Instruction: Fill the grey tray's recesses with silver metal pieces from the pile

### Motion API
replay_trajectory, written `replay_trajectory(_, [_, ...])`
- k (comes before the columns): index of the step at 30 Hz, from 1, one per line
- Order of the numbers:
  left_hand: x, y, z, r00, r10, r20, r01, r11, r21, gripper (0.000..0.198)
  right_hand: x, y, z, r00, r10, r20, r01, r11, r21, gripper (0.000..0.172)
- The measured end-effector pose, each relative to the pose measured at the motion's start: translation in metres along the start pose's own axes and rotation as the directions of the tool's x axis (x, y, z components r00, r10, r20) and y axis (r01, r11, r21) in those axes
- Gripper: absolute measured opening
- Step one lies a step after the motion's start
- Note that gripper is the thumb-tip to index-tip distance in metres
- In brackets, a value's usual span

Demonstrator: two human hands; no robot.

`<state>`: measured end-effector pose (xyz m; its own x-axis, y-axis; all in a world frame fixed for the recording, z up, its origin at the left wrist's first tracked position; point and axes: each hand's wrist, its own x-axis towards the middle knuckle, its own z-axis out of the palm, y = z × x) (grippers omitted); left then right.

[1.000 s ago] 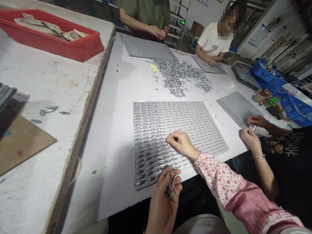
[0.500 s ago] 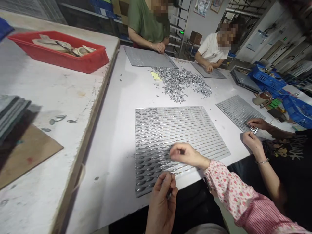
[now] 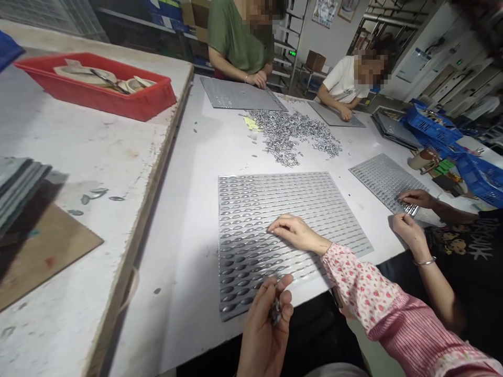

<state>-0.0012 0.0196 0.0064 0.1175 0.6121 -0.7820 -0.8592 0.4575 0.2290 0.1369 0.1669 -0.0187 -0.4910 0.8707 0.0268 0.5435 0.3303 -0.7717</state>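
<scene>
A grey panel (image 3: 314, 209) with rows of raised ridges lies on the white table in front of me. Pointed oval metal pieces (image 3: 231, 275) fill the columns along its left side. My left hand (image 3: 261, 327), palm up at the panel's near edge, is curled around several small metal pieces (image 3: 275, 312). Over the middle of the panel, at the end of the filled rows, is my right hand (image 3: 296, 233) in a pink strawberry-print sleeve. Its thumb and fingertips are pinched together down at the panel's surface; whatever they hold is hidden.
A heap of loose oval pieces (image 3: 283, 133) lies beyond the panel. Co-workers' hands work at other panels: two across the table, one (image 3: 387, 180) at my right. A red tray (image 3: 118, 97) and stacked slabs (image 3: 21, 191) sit on the left bench. Blue crates (image 3: 479, 175) stand far right.
My right hand has moved up and slightly left across the panel, its fingertips now at the surface. My left hand has loosened, and the pieces in it show more.
</scene>
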Motion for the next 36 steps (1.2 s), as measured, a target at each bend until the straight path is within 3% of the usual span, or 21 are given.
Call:
replay_trajectory(6, [-0.001,-0.003,-0.002,0.999,-0.050,0.005,0.050,0.998,-0.028,0.018,0.008,0.008,0.010,0.996,0.040,-0.075,-0.049,0.991,-0.122,0.007])
replay_trajectory(14, [0.000,-0.005,-0.004,0.997,-0.071,-0.018,0.072,0.997,0.026,0.013,0.011,0.012,0.018,0.995,-0.024,-0.100,0.000,0.974,-0.229,0.010])
replay_trajectory(19, [0.000,-0.003,-0.004,0.999,-0.030,0.043,0.031,0.999,-0.021,0.017,0.000,0.005,0.013,0.982,0.005,-0.187,-0.024,0.995,-0.096,0.006])
replay_trajectory(21, [0.000,-0.001,-0.002,0.998,0.001,0.064,0.004,0.998,-0.065,0.023,-0.012,-0.007,0.006,0.990,-0.003,-0.139,0.003,1.000,-0.001,0.009])
replay_trajectory(23, [0.001,0.001,0.001,0.996,0.029,0.090,-0.021,0.996,-0.086,0.025,-0.026,-0.023,-0.002,0.995,-0.104,0.007,0.104,0.994,0.032,0.011])
replay_trajectory(27, [0.005,0.000,0.004,0.980,0.107,0.166,-0.094,0.992,-0.085,0.023,-0.046,-0.051,-0.010,0.948,-0.254,0.191,0.277,0.955,-0.105,0.019])
replay_trajectory(30, [0.007,-0.003,0.002,0.965,0.155,0.213,-0.144,0.987,-0.069,0.023,-0.051,-0.057,-0.007,0.946,-0.258,0.198,0.288,0.947,-0.143,0.018])
replay_trajectory(33, [0.007,-0.004,0.000,0.958,0.187,0.216,-0.179,0.982,-0.056,0.023,-0.049,-0.050,-0.002,0.951,-0.256,0.176,0.260,0.966,-0.003,0.013])
replay_trajectory(36, [0.006,-0.002,0.000,0.983,0.128,0.134,-0.125,0.992,-0.034,0.022,-0.041,-0.032,0.001,0.993,-0.088,0.081,0.070,0.977,0.203,0.012])
